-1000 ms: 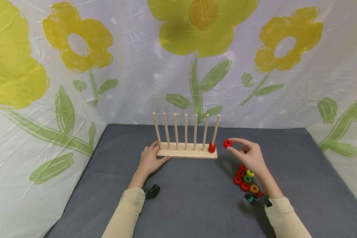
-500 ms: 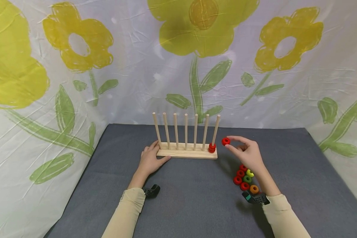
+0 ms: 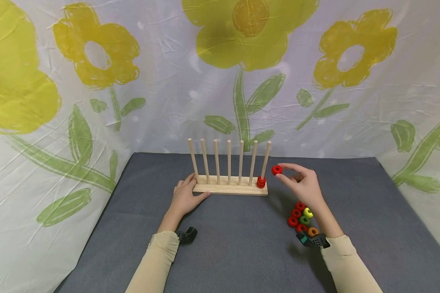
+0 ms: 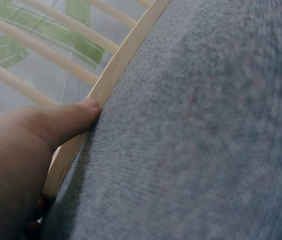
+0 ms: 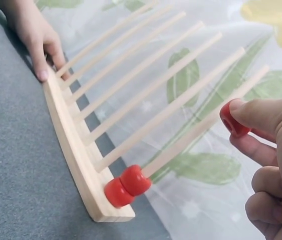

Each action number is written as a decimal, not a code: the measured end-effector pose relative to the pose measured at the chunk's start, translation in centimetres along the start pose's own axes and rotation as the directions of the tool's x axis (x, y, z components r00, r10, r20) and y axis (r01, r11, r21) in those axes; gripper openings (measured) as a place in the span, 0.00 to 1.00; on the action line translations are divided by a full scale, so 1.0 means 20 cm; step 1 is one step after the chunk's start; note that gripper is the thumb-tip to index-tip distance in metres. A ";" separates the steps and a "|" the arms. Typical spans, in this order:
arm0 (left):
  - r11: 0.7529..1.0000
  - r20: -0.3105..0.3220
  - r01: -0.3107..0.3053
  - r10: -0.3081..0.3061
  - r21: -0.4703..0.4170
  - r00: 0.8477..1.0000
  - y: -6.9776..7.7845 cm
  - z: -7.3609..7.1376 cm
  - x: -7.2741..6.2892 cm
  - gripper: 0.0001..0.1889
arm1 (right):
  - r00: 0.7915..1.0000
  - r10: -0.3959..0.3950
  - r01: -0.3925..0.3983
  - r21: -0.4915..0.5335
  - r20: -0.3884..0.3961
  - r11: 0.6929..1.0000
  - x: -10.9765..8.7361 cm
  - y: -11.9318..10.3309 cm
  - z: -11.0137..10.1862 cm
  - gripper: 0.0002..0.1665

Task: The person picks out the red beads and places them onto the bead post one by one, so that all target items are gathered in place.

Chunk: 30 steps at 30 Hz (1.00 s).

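A wooden peg stand [image 3: 230,189] with several upright pegs stands at the far middle of the table. My left hand [image 3: 183,198] grips its left end, with the thumb against the front edge in the left wrist view. Two red rings [image 5: 126,186] are stacked at the foot of the rightmost peg [image 3: 266,159]. Between thumb and fingertips my right hand [image 3: 305,186] pinches another red ring [image 3: 276,169]. That ring is off the table, just right of the rightmost peg and apart from it in the head view. The other right fingers are curled in the right wrist view.
Nearer me on the right lie several loose red rings [image 3: 292,221], a yellow ring [image 3: 308,213], a green ring [image 3: 304,220] and an orange ring [image 3: 313,231]. The right wrist strap [image 3: 313,240] partly covers this group. A flowered cloth [image 3: 161,101] hangs behind the table.
My right hand has moved slightly up and to the left with the red ring, nearer the rightmost peg. The left hand and the peg stand have stayed still.
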<state>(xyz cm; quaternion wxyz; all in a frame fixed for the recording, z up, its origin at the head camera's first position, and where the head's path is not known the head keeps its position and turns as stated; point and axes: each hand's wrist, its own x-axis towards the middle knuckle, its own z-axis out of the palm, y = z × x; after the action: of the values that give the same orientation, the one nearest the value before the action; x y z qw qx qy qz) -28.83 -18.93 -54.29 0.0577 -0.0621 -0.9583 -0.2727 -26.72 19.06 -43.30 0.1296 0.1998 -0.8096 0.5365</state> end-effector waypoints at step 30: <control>1.000 -0.004 0.005 -0.005 -0.017 1.000 0.00 0.00 0.00 0.44 | 0.999 -0.031 0.030 -0.027 -0.017 0.999 0.07 -0.15 0.00 0.18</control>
<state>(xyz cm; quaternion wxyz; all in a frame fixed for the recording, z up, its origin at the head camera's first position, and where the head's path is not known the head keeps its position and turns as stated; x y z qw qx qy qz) -28.75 -18.94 -54.31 0.0586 -0.0598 -0.9560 -0.2810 -26.54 17.76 -40.23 0.1475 0.2056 -0.8124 0.5253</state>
